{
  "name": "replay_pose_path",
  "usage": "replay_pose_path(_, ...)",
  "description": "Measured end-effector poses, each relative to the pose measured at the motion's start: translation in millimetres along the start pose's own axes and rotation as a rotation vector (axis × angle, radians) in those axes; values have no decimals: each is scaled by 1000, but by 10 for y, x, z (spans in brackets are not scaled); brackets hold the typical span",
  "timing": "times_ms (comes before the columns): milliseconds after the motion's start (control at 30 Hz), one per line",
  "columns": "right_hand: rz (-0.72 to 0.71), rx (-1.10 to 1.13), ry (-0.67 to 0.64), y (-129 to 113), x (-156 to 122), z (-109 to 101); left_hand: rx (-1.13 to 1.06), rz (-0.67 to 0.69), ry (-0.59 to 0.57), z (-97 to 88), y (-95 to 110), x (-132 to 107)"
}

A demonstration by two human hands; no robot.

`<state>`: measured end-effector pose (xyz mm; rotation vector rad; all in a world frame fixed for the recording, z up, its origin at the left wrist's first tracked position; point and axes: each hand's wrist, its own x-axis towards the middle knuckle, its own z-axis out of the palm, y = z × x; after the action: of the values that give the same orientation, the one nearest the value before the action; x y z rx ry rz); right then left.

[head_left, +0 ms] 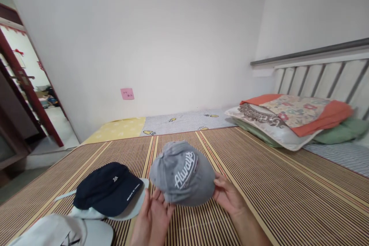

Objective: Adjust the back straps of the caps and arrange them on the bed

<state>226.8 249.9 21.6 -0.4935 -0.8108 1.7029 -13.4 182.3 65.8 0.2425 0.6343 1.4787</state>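
Note:
A grey baseball cap (184, 177) with white "Always" lettering is held up above a striped mat, its brim to the right. My right hand (227, 196) pinches the brim's right edge between thumb and fingers. Palm up, my left hand (155, 213) lies by the cap's lower left edge, thumb spread away and fingertips close against the fabric. Left of it, a navy cap (100, 186) with small white lettering rests on a pale cap (135, 209), which is mostly covered. Nearer me, a white cap (52, 232) with dark lettering is cut off by the frame's bottom.
The striped mat (288, 196) covers the bed, with a checked sheet (184, 121) along the wall. Stacked pillows (305, 115) lie at the right by a slatted headboard (323, 78). A pink note (127, 93) is on the wall; a doorway stands at far left.

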Motion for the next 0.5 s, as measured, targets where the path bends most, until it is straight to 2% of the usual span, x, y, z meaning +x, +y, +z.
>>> replay_pose_path(67,32,-38,-70,76,13,-2,-19,103,-39,25,90,-74)
replay_pose_path(133,47,-86,-112,129,32,-3,-21,185,-27,12,161,-128)
replay_pose_path(300,84,-196,-171,229,83,79,24,223,-9,-232,213,-189)
replay_pose_path(400,99,-248,-93,310,130,140,127,180,44,-343,153,-212)
replay_pose_path(500,100,-324,11,360,181,180,297,162,-5,-243,56,-219)
